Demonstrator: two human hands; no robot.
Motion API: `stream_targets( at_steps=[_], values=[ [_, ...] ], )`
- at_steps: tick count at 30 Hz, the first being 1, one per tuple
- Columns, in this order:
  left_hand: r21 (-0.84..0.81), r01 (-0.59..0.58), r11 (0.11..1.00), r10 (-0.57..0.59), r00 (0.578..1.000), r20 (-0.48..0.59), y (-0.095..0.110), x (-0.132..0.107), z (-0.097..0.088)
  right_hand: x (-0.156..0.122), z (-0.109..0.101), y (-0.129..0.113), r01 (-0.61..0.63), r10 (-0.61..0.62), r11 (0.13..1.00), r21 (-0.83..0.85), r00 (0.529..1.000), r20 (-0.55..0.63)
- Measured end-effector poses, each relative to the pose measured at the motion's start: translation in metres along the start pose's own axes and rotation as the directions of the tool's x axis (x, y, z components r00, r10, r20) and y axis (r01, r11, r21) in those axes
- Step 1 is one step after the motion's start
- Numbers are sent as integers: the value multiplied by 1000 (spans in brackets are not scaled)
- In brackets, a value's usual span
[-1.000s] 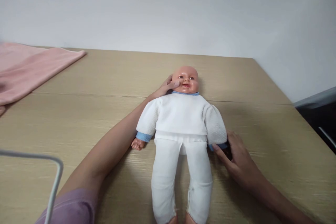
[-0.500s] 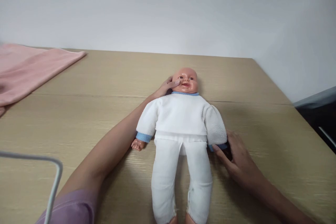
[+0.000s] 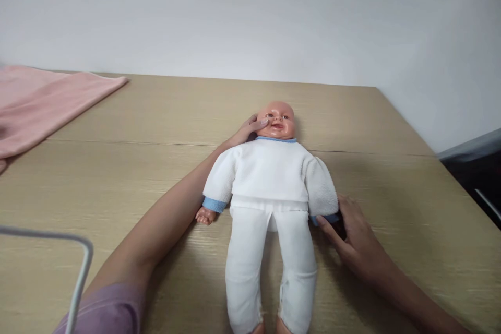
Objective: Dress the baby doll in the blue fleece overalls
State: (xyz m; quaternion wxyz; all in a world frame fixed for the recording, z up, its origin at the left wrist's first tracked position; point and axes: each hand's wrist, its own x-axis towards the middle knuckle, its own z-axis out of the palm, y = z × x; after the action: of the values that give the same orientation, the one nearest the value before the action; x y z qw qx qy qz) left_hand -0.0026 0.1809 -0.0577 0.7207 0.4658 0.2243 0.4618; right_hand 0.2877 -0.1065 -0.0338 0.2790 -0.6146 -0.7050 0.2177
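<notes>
We seem to be steadying the doll: left hand cups its head, right hand loosely clasps its cuff. Shifting it likely calls for head support.

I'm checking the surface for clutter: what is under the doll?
The doll lies on the tan tabletop, visible around it. The left hand touches its head. Anything directly beneath its body is covered.

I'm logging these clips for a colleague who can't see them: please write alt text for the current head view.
A doll in a white top and trousers lies on its back on a table, the person's left hand against its head and right hand at one blue cuff. A pink cloth lies at the picture's left edge.
</notes>
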Motion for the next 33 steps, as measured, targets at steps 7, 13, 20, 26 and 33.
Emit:
stream_targets(
  at_steps=[7,13,20,26,33],
  values=[
    [-20,-14,1000,15,999,32,1,0,2,1,-1,0,9,-9,1000,-1,1000,2],
    [-29,-10,1000,12,999,41,1,0,1,1,-1,0,18,-18,1000,-5,1000,-3],
    [-29,6,1000,-6,1000,-4,-3,3,-3,-1,0,4,56,-56,998,-31,998,-17],
    [-5,-9,1000,10,1000,29,2,1,3,2,1,7,79,-83,995,-60,995,-58],
    [33,-43,999,43,999,4,3,-1,4,12,-1,19,95,-109,989,-111,985,-133]
  ],
)
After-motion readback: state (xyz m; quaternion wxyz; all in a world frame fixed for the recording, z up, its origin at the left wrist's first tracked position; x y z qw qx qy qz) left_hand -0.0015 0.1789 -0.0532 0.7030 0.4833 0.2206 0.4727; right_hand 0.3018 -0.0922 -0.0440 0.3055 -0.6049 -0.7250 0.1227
